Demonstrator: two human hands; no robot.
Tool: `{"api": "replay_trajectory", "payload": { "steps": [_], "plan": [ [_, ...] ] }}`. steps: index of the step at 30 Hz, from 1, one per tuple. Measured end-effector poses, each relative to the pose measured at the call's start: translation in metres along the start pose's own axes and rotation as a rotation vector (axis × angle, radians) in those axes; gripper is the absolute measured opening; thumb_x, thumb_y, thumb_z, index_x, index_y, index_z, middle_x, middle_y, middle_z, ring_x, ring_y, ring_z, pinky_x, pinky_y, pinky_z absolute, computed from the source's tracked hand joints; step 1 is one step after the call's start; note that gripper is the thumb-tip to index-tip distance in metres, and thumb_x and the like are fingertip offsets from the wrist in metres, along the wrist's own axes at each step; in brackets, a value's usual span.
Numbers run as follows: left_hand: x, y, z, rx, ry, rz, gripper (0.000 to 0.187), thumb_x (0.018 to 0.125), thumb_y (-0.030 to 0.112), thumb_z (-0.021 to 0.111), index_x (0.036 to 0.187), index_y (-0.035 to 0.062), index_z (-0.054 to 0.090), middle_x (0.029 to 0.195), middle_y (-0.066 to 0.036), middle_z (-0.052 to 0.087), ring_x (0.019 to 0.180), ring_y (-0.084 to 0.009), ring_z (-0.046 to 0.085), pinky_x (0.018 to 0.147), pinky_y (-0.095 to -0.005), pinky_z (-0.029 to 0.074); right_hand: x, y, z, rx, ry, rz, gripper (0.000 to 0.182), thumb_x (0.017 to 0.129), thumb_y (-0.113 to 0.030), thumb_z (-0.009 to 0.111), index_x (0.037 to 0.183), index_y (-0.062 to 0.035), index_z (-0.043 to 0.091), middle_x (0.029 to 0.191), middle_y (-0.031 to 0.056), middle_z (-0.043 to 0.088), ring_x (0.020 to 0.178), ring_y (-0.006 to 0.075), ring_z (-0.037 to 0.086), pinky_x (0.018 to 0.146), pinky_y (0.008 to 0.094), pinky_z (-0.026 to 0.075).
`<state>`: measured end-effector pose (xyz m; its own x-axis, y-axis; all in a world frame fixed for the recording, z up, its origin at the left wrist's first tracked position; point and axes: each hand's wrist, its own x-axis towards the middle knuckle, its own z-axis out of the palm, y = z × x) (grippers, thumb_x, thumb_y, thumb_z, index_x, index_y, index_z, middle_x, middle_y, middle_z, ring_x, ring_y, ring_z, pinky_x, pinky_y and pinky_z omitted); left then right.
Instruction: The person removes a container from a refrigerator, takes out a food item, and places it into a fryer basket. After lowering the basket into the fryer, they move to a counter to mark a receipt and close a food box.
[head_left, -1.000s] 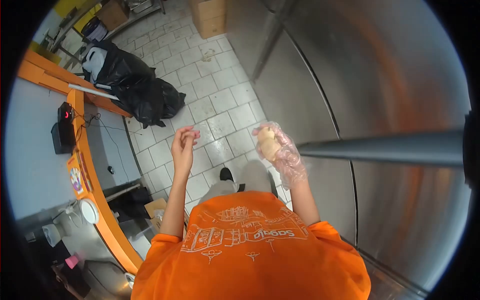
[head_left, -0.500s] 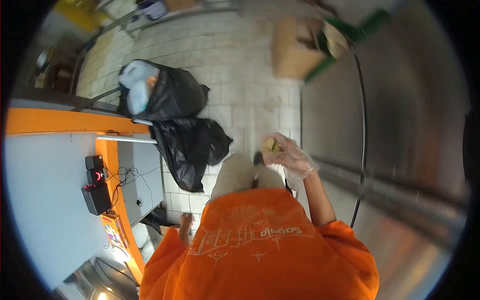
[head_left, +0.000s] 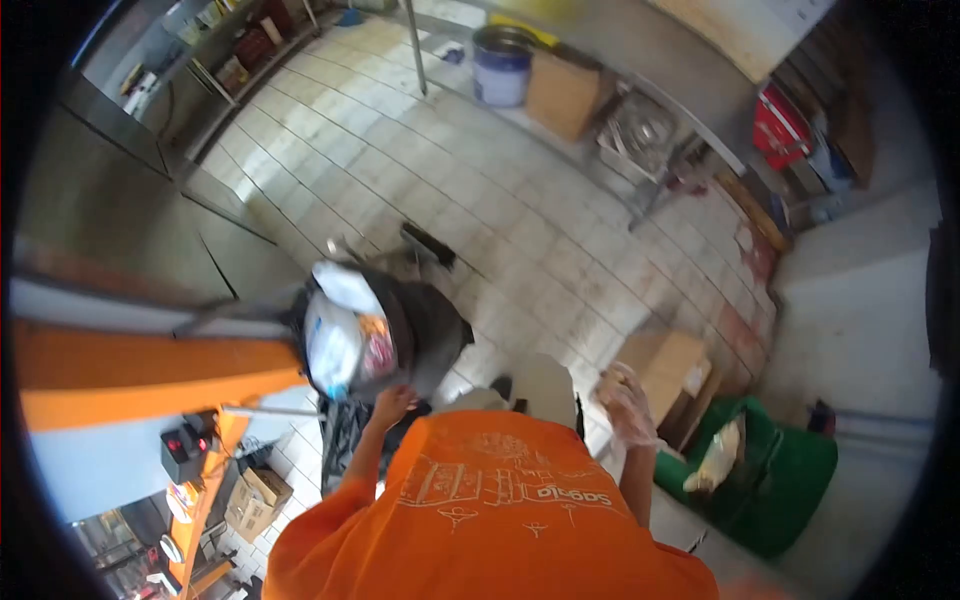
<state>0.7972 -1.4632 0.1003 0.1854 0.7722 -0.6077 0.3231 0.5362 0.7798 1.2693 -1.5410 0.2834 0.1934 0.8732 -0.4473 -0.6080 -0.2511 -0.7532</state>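
Tiled kitchen floor (head_left: 545, 215) all round. Gloved right hand (head_left: 630, 410) clasps a bread-like piece (head_left: 613, 377); likely light, soft, best cupped by its sides. Left hand (head_left: 394, 402) apart, near black garbage bag (head_left: 432, 325), grip unclear.

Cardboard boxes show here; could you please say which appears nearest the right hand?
The cardboard box just right of the gloved right hand; the shelf box and lower-left box appear farther away.

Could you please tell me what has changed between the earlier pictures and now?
The view has moved forward and turned, so the bare left hand now appears close to the black plastic rubbish bag, and the clear-gloved right hand near the brown cardboard box. The right hand still seems to hold the pale, rounded food piece, though blurred.
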Motion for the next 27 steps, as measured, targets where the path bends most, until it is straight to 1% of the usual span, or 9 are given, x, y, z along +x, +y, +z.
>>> {"api": "replay_trajectory", "payload": {
  "steps": [3,5,8,12,17,19,21,23,27],
  "plan": [
    [0.069,0.199,0.02,-0.127,-0.15,0.13,0.027,0.097,0.028,0.056,0.11,0.0043,0.059,0.096,-0.008,0.068,0.08,-0.0159,0.067,0.069,-0.0279,0.052,0.095,-0.061,0.018,-0.038,0.102,0.059,0.053,0.085,-0.011,0.067,0.132,0.0005,0.045,0.109,0.0107,0.057,0.085,0.0173,0.06,0.075,0.0276,0.051],
    [0.124,0.254,0.026,-0.293,-0.079,0.233,0.025,0.097,0.026,0.055,0.109,0.004,0.059,0.094,-0.008,0.068,0.081,-0.0162,0.067,0.068,-0.0274,0.051,0.185,-0.073,0.02,-0.191,-0.072,-0.015,0.053,0.083,-0.01,0.069,0.13,0.0002,0.046,0.104,0.0094,0.058,0.084,0.0158,0.06,0.074,0.0271,0.051],
    [0.22,0.223,0.025,-0.332,0.314,0.307,0.022,0.095,0.023,0.058,0.106,0.0041,0.06,0.087,-0.004,0.067,0.076,-0.0132,0.064,0.064,-0.026,0.051,0.336,-0.108,0.073,-0.354,-0.302,0.01,0.054,0.078,-0.009,0.072,0.127,-0.0011,0.049,0.094,0.0065,0.059,0.081,0.0133,0.058,0.074,0.0261,0.051],
    [0.206,0.223,0.003,-0.74,0.563,0.018,0.028,0.093,0.025,0.063,0.111,0.0044,0.06,0.09,-0.008,0.069,0.078,-0.0151,0.066,0.063,-0.0267,0.052,0.486,-0.144,0.224,-0.576,-0.504,0.15,0.053,0.077,-0.003,0.07,0.126,-0.0034,0.05,0.097,0.0036,0.056,0.082,0.0136,0.058,0.073,0.0246,0.05],
    [0.25,0.23,-0.051,-0.706,0.807,-0.243,0.031,0.091,0.031,0.061,0.106,0.0035,0.062,0.086,-0.011,0.07,0.071,-0.0153,0.067,0.061,-0.029,0.052,0.673,-0.134,0.387,-0.659,-0.942,0.118,0.053,0.076,-0.008,0.072,0.124,-0.0054,0.051,0.103,0.0035,0.056,0.086,0.0134,0.058,0.077,0.0268,0.05],
    [0.293,0.231,-0.1,-0.711,0.848,-0.29,0.031,0.091,0.03,0.06,0.107,0.0029,0.062,0.086,-0.011,0.07,0.071,-0.0151,0.067,0.06,-0.0292,0.052,0.707,-0.125,0.435,-0.545,-0.907,0.29,0.051,0.078,-0.01,0.071,0.124,-0.0047,0.051,0.102,0.0047,0.057,0.087,0.015,0.058,0.077,0.0288,0.05],
    [0.375,0.24,-0.144,-0.358,0.615,-0.323,0.034,0.09,0.032,0.06,0.108,0.0022,0.062,0.085,-0.011,0.07,0.076,-0.019,0.068,0.066,-0.0328,0.054,0.758,-0.124,0.493,-0.502,-0.906,0.413,0.048,0.08,-0.012,0.07,0.124,-0.0041,0.051,0.101,0.0059,0.058,0.088,0.0166,0.059,0.077,0.0307,0.05],
    [0.46,0.261,-0.209,0.018,0.508,-0.117,0.037,0.09,0.033,0.06,0.111,0.0026,0.061,0.09,-0.012,0.07,0.086,-0.0231,0.068,0.076,-0.036,0.054,0.798,-0.112,0.529,-0.398,-0.777,0.462,0.048,0.083,-0.01,0.068,0.126,-0.0039,0.049,0.104,0.0083,0.058,0.088,0.0187,0.06,0.074,0.0314,0.051],
    [0.579,0.415,-0.385,0.047,0.606,0.078,0.031,0.09,0.028,0.061,0.11,0.005,0.061,0.099,-0.014,0.068,0.092,-0.0226,0.066,0.079,-0.0335,0.051,0.861,-0.094,0.617,-0.2,-0.718,0.619,0.052,0.085,-0.012,0.067,0.131,-0.0044,0.045,0.113,0.0135,0.056,0.09,0.0242,0.061,0.079,0.0329,0.052]
  ]
}}
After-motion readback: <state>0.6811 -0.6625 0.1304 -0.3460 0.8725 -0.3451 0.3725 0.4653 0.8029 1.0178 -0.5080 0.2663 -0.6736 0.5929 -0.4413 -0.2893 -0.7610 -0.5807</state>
